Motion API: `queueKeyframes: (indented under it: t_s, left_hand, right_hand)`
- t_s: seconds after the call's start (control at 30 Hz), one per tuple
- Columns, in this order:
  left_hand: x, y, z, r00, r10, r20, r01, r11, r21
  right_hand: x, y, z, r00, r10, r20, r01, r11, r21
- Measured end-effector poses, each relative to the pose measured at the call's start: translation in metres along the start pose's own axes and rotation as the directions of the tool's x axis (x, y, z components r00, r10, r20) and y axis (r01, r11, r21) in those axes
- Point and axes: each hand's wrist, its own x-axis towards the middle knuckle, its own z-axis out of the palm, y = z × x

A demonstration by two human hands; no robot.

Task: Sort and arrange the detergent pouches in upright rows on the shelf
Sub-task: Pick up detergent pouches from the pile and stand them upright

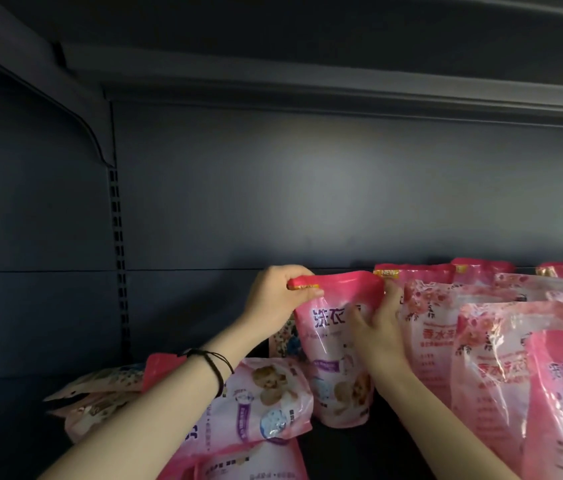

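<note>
Head view: left hand [278,296], right hand [378,329] around one apparently upright pouch [323,344].

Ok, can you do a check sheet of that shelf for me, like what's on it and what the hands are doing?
Surface: dark shelf, dimly lit.
Job's things: upright pink pouch held in both hands; rows of pink pouches standing at right; toppled pouches lying flat at front left.
Clutter: nothing seen.
Hands: left hand pinches the held pouch's top corner with its fingers; right hand holds its right side.
Cables: nothing seen.
Surroundings: back panel, slotted upright, shelf above.
</note>
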Motion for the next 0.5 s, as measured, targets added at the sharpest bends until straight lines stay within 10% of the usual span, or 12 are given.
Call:
queueKeyframes:
  t_s: [0.13, 0.3, 0.5]
  left_hand:
    - [-0.016, -0.006, 0.01, 0.988, -0.149, -0.032, 0.138, 0.966, -0.217]
    - [-0.034, -0.021, 0.008, 0.893, -0.327, 0.308, 0.369, 0.925, -0.09]
    - [-0.03, -0.034, -0.009, 0.825, -0.304, 0.476, 0.073, 0.893, 0.444]
  right_hand:
    - [-0.012, 0.008, 0.003, 0.991, 0.115, 0.066, -0.119, 0.99, 0.07]
    - [-0.008, 0.01, 0.0, 0.979, 0.185, 0.09, -0.193, 0.976, 0.102]
    - [-0.009, 0.011, -0.005, 0.99, 0.141, 0.016, -0.141, 0.99, 0.018]
